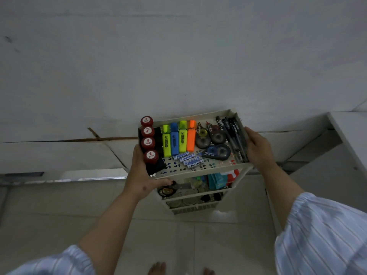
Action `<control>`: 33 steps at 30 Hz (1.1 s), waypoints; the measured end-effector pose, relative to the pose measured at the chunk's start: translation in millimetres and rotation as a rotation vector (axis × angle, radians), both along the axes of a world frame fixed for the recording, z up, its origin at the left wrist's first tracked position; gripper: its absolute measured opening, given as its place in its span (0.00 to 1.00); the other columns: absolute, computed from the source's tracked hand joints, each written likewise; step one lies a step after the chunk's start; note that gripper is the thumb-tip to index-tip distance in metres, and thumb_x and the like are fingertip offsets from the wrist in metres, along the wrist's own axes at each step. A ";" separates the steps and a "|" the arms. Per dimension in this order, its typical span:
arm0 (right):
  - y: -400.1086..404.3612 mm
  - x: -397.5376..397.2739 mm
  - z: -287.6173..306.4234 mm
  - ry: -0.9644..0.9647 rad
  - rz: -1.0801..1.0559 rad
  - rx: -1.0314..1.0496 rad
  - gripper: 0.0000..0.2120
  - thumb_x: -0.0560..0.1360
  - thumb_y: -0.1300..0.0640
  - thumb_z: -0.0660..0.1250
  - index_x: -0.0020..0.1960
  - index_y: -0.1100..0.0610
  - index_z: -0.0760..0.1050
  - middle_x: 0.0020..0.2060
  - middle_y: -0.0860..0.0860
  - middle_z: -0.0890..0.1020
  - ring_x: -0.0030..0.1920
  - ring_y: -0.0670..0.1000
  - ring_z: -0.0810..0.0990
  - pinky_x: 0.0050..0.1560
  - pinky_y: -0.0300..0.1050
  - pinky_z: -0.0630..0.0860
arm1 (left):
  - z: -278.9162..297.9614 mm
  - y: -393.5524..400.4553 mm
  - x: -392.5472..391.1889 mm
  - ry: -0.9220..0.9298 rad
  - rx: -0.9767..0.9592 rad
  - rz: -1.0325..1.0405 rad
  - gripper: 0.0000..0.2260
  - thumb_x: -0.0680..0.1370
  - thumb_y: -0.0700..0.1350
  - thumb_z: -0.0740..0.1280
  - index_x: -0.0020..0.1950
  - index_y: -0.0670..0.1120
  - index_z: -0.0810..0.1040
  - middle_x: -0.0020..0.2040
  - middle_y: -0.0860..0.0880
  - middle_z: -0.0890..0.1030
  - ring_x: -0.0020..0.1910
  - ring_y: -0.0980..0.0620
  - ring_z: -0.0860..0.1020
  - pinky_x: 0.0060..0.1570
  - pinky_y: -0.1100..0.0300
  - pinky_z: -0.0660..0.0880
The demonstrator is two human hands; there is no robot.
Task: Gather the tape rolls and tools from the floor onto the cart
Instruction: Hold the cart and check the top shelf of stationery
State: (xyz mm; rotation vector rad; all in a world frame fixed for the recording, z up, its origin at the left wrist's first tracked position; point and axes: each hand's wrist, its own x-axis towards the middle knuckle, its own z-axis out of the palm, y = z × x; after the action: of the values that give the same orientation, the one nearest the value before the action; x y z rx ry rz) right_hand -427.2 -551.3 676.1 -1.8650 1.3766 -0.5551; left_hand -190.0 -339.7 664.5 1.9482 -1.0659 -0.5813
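Note:
A cream tiered cart (pixel 206 171) stands against the wall. Its top tray holds several red-capped stamps (pixel 148 142), several highlighters (pixel 176 139), correction tape dispensers (pixel 215 144), batteries (pixel 188 158) and black pens (pixel 232 135). My left hand (pixel 141 173) grips the tray's left front corner, fingers wrapped under the rim. The tray's right edge is held by my right hand (pixel 258 149). Scissors (pixel 170 189) and coloured items lie on the shelf below. No tape roll lies on the visible floor.
A white desk (pixel 349 135) with a diagonal brace stands at the right, close to the cart. The wall (pixel 178 66) rises just behind the cart. Pale floor tiles (pixel 178 235) stretch toward my feet at the bottom edge.

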 end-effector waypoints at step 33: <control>-32.3 11.6 -5.2 -0.012 -0.105 -0.035 0.19 0.78 0.67 0.53 0.68 0.62 0.67 0.67 0.60 0.72 0.67 0.56 0.70 0.65 0.39 0.62 | 3.2 -54.7 27.4 0.010 0.112 -0.075 0.67 0.50 0.57 0.78 0.75 0.46 0.37 0.77 0.46 0.50 0.73 0.54 0.52 0.71 0.57 0.55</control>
State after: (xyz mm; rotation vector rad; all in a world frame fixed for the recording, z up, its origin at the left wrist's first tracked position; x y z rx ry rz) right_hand -415.7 -583.6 670.9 -1.8218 1.4722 -0.6452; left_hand -162.7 -394.4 667.7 2.0055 -1.1252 -0.7049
